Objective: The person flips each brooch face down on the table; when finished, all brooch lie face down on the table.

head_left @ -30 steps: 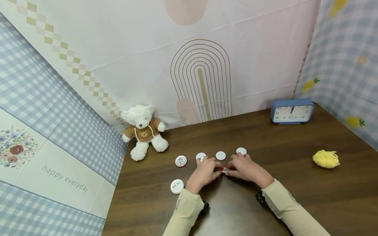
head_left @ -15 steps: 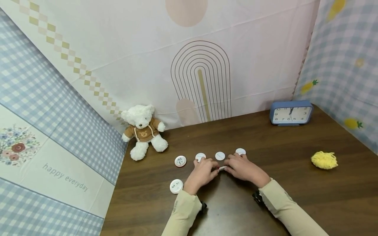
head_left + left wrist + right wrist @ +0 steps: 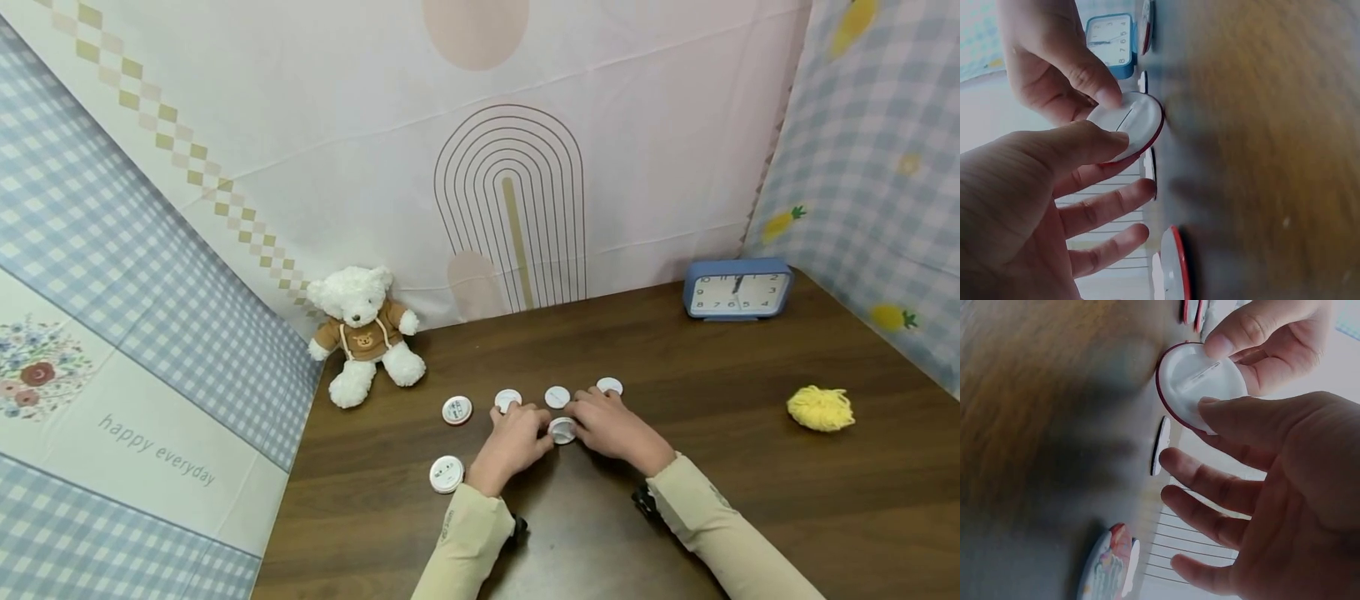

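Note:
A round pin-back badge (image 3: 562, 430) is held between both hands, a little above the tabletop. Its white back with a thin pin shows in both wrist views, edged in dark red. The left hand (image 3: 513, 446) pinches one side of this badge (image 3: 1147, 122) between thumb and forefinger, the other fingers spread loosely. On the opposite side the right hand (image 3: 617, 427) pinches the badge (image 3: 1179, 378) in the same way. Just beyond the hands lie three more badges in a row: a left one (image 3: 508, 399), a middle one (image 3: 557, 397) and a right one (image 3: 609, 385).
Left of the hands are two more round badge piles, a far one (image 3: 457, 409) and a near one (image 3: 447, 474). A white teddy bear (image 3: 363, 337) sits at the back left. A blue clock (image 3: 737, 290) and yellow yarn (image 3: 821, 408) are on the right of the wooden table (image 3: 600, 542).
The held badge has turned over between the fingers: its red patterned face showed first, then its edge, and now its white back. Both hands stay nearly in place.

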`<state>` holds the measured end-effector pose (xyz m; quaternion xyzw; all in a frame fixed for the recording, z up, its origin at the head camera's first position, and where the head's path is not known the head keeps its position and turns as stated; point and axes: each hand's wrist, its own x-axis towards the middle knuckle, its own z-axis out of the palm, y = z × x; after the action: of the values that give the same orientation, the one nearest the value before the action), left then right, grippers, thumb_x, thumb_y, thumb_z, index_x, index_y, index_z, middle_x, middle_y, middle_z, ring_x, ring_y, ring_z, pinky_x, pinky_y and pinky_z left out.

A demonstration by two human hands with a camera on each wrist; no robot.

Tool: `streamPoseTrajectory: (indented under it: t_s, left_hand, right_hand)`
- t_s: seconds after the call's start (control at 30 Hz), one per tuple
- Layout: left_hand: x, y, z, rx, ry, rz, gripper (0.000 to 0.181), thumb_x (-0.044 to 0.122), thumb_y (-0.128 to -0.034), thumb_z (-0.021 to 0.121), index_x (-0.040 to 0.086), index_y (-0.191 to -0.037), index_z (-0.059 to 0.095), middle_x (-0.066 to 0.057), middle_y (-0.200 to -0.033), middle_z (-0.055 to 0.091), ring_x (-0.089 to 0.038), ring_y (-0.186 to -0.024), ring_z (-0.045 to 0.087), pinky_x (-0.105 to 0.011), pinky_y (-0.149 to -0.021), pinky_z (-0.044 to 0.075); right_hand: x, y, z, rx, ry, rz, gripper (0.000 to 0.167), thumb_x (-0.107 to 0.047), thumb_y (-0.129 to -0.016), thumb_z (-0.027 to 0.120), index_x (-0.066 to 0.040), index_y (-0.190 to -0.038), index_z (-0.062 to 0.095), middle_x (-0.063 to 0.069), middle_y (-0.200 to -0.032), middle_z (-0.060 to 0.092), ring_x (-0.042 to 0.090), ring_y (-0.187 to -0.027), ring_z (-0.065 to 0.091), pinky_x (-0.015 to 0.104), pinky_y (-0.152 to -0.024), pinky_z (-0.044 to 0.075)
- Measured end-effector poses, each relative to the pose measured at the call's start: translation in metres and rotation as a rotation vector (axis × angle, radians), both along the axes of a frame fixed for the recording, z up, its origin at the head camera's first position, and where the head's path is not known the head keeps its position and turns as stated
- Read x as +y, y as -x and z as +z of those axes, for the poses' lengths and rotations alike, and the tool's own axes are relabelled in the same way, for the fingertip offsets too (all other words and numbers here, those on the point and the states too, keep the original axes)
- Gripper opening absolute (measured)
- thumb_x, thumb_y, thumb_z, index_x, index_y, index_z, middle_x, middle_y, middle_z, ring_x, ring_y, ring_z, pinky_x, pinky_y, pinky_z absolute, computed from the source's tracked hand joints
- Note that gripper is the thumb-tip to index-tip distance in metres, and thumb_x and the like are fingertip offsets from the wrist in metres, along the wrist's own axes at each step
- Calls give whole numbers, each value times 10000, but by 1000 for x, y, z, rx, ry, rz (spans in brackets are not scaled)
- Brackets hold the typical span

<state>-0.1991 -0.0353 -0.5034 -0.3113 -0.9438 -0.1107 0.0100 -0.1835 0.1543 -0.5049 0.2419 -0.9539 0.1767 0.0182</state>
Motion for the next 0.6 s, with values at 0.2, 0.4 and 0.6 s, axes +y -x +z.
streamPoseTrajectory:
  t_s: [0.2,0.4,0.6]
  left_hand:
    - [4,0,-4,-13,10,50,274,245,-817,791,190,-694,552,49,-738,540,-249,-819,537,-579,-829,350]
    - [8,0,-5,4,15,88,192,255,-800,805,161,-769,641,7,-791,589,-263,-824,531,-584,-824,343]
    - [10,-1,-6,-6,13,115,218,283,-824,802,145,-885,645,-13,-871,593,-257,-812,494,-555,-805,332]
  right_hand:
    - [-2,0,-3,5,8,-49,46,-70,-907,706,-96,-944,704,34,-889,583,283,-857,510,544,-775,377]
    - [-3,0,-3,9,1,-85,51,-86,-893,727,-79,-924,687,64,-902,577,320,-883,511,610,-816,378]
    - [-3,2,-1,-35,-19,-112,77,-85,-881,743,-61,-937,695,84,-907,568,342,-905,504,637,-843,364]
